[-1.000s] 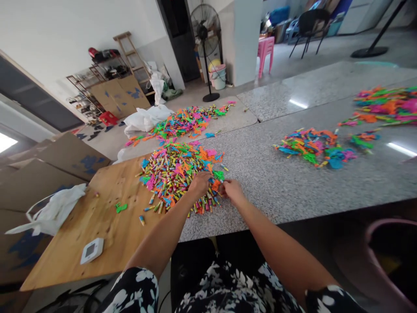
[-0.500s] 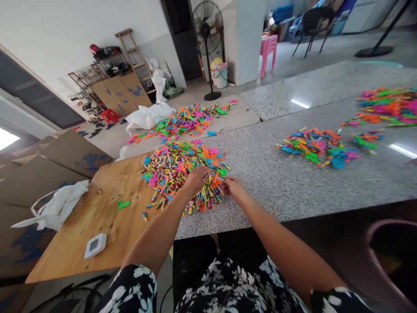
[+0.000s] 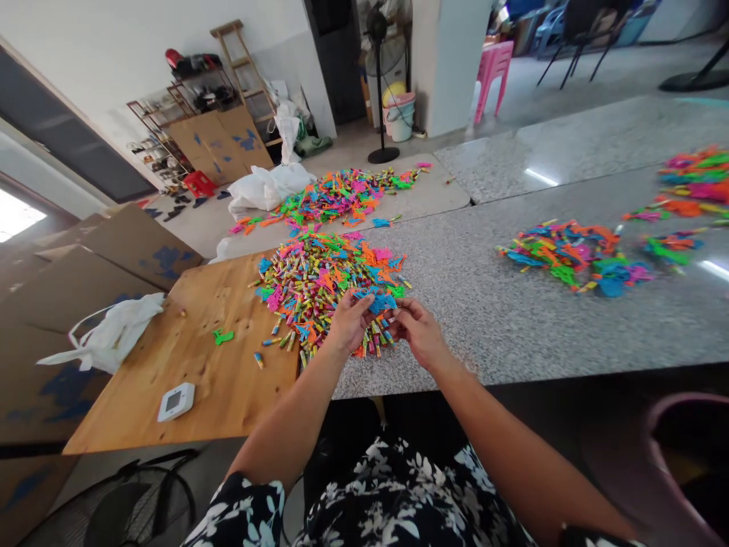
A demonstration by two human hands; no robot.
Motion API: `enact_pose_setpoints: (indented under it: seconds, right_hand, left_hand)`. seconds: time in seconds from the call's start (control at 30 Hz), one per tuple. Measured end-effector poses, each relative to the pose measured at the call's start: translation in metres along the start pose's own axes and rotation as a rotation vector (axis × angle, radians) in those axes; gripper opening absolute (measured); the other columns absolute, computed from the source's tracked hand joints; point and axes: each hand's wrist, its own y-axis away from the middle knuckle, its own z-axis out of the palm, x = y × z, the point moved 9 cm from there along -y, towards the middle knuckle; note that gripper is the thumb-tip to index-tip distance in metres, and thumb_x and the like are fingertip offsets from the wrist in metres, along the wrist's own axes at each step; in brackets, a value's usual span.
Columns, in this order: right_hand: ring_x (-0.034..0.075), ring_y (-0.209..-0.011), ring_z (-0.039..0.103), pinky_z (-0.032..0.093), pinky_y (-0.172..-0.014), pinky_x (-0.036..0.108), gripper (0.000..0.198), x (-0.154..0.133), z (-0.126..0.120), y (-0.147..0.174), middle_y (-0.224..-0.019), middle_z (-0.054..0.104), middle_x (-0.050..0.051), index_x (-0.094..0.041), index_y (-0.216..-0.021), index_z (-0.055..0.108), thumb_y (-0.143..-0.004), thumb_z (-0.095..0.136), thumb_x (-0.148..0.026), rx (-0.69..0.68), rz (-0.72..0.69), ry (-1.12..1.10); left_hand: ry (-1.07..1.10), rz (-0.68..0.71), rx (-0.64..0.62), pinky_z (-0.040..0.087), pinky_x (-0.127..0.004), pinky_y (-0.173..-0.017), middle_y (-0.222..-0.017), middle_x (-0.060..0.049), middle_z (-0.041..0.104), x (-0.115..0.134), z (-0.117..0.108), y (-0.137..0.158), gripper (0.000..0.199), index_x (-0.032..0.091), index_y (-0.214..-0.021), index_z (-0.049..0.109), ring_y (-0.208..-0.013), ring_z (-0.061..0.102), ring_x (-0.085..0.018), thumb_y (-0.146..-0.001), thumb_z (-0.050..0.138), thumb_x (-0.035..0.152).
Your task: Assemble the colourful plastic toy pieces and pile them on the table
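Observation:
Above the near edge of a heap of small printed tubes [image 3: 290, 292] and bright plastic toy guns, my left hand [image 3: 351, 320] pinches a blue toy gun [image 3: 383, 302] between thumb and fingers. My right hand [image 3: 420, 333] is closed at the gun's right end, its fingertips touching or nearly touching it. Whatever those right fingers hold is too small and hidden to name. Orange, pink and green toy guns lie mixed among the tubes around both hands.
Assembled-looking colourful piles [image 3: 561, 251] lie to the right on the speckled stone table [image 3: 484, 304]. A second heap [image 3: 342, 196] is farther back. On the wooden board [image 3: 222, 387] are a white device with a display [image 3: 176, 401], a green toy gun [image 3: 222, 336] and a white bag [image 3: 114, 334].
My left hand has come up from the heap with the blue toy gun. Both hands are now together around it. The view has shifted slightly.

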Motion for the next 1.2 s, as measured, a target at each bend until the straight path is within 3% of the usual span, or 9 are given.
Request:
enact_pose_setpoints:
  seconds: [0.17, 0.53, 0.77, 1.0, 1.2]
  right_hand:
    - [0.011, -0.052, 0.057, 0.048, -0.049, 0.025, 0.036, -0.002, -0.002, 0.007, -0.080, 0.072, -0.002, -0.022, -0.106, 0.067, -0.078, 0.074, -0.044, 0.005, -0.061, 0.099]
    - [0.014, -0.047, 0.055, 0.047, -0.048, 0.028, 0.028, 0.003, 0.005, 0.012, -0.059, 0.063, -0.004, -0.024, -0.096, 0.069, -0.078, 0.077, -0.044, -0.015, -0.054, 0.221]
    - [0.013, -0.047, 0.061, 0.050, -0.046, 0.026, 0.032, 0.009, -0.001, 0.011, -0.067, 0.071, 0.000, -0.021, -0.088, 0.069, -0.073, 0.079, -0.047, 0.025, 0.015, 0.041]
    - [0.013, -0.046, 0.064, 0.048, -0.041, 0.021, 0.030, 0.011, -0.006, 0.011, -0.066, 0.073, 0.002, -0.019, -0.079, 0.069, -0.069, 0.085, -0.042, 0.037, 0.068, -0.106]
    - [0.012, -0.048, 0.066, 0.052, -0.042, 0.018, 0.003, 0.028, -0.014, 0.010, -0.064, 0.074, 0.004, -0.017, -0.078, 0.069, -0.081, 0.069, -0.018, 0.137, 0.348, -0.334]
  left_hand:
    - [0.094, 0.018, 0.141, 0.061, -0.038, -0.093, -0.093, -0.002, 0.077, -0.004, -0.014, -0.003, 0.030, 0.019, -0.093, 0.062, -0.088, 0.076, -0.016, -0.079, 0.086, 0.032]
    - [0.137, 0.046, 0.116, 0.060, -0.033, -0.088, -0.087, 0.000, 0.076, -0.009, 0.007, 0.006, 0.028, 0.018, -0.089, 0.062, -0.087, 0.076, -0.018, -0.079, 0.085, 0.031]
    - [0.192, -0.009, 0.123, 0.060, -0.035, -0.089, -0.089, -0.003, 0.077, -0.015, 0.011, 0.011, 0.025, 0.018, -0.087, 0.061, -0.093, 0.077, -0.021, -0.082, 0.083, 0.031]
    - [0.188, 0.036, 0.085, 0.059, -0.031, -0.085, -0.087, 0.000, 0.074, -0.013, 0.017, 0.014, 0.035, 0.020, -0.090, 0.058, -0.082, 0.075, -0.016, -0.077, 0.088, 0.033]
    - [-0.044, 0.240, 0.092, 0.057, -0.027, -0.079, -0.083, 0.003, 0.068, -0.005, 0.012, 0.018, 0.043, 0.023, -0.099, 0.054, -0.080, 0.071, -0.014, -0.078, 0.088, 0.039]
